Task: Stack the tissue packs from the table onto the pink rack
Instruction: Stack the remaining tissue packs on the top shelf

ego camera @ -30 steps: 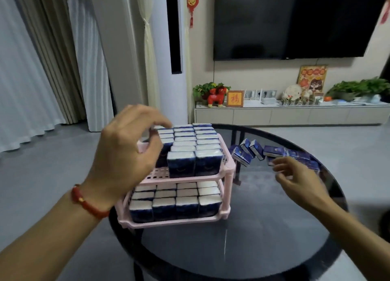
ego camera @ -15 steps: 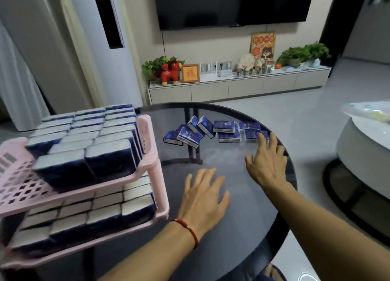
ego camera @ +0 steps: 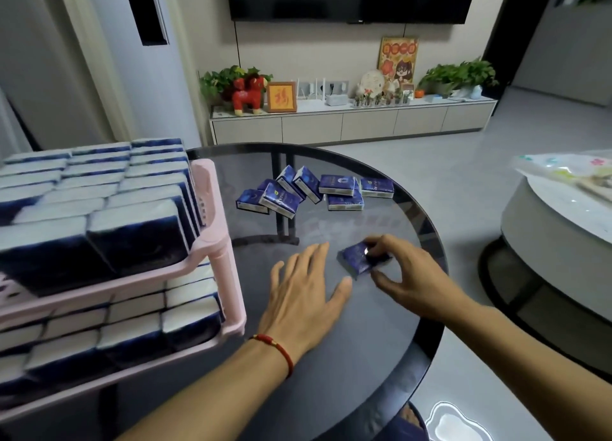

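Now right hand (ego camera: 402,275) pinches blue tissue pack (ego camera: 359,258), print unreadable; left hand (ego camera: 304,300) relaxed.

Both forearms are bare from the bottom edge of the view up to the wrists, with no sleeves showing. The left hand (ego camera: 303,303) has a thin red cord bracelet (ego camera: 280,350) round its wrist; the cord looks braided or twisted, and one small bead or knot, slightly lighter than the rest, sits on it near the top of the wrist, though the view is too soft to tell which. The right hand (ego camera: 409,276) is bare, with short nails. At the lower edge, below the forearms, a small patch of dark blue cloth (ego camera: 402,427) shows, possibly the person's clothing.
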